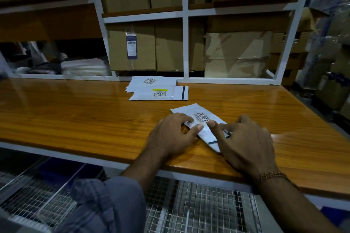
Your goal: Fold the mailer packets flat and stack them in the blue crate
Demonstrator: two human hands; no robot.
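Both hands, left [171,134] and right [244,138], pinch 1 mailer [200,119] lying between them on the bench [75,104], apparently to crease it flat, while 2 more mailers [155,87] wait beyond; no crate shows.

Bare wooden tabletop [75,111] lies left; mailer pile [157,89] and shelf frame [185,47] block behind.

My bench [75,111] is glossy orange wood with a white edge. Behind it stands a white shelf frame [185,24] filled with cardboard boxes [132,47]; one box left of the frame's middle post carries a hanging blue-and-white tag [131,46]. Further left of that post lie folded pale cloths [85,66]. Below the bench runs a wire mesh rack [198,204].
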